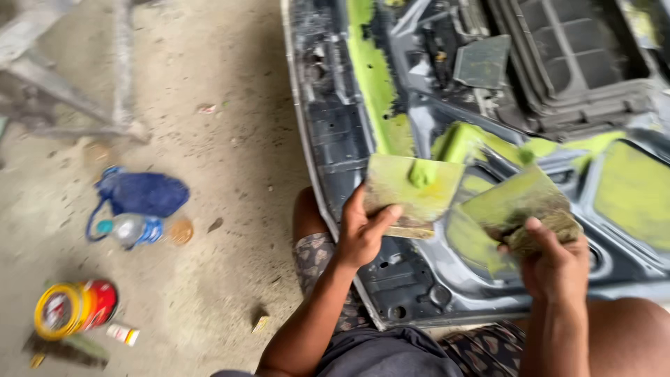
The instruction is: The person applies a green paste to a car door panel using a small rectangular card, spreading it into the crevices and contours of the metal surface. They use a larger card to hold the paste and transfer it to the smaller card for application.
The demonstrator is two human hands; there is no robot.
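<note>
Both hands grip putty-smeared tools over the grey panel (pixel 335 139): left hand (pixel 359 234) a board (pixel 412 192); right hand (pixel 555 262) a spreader (pixel 520 206).

I sit on a bare concrete floor (pixel 209 174), dusty and stained. At the left of the frame a blue cloth bag (pixel 143 193) lies on it, with a clear bottle (pixel 125 229) just below. At lower left a red tin with a yellow rim (pixel 75 308) lies on its side, a small white tube (pixel 123 334) beside it. A grey metal frame (pixel 77 84) stands at upper left. The dark car panel (pixel 335 132), smeared green, rests on the floor at the right.
</note>
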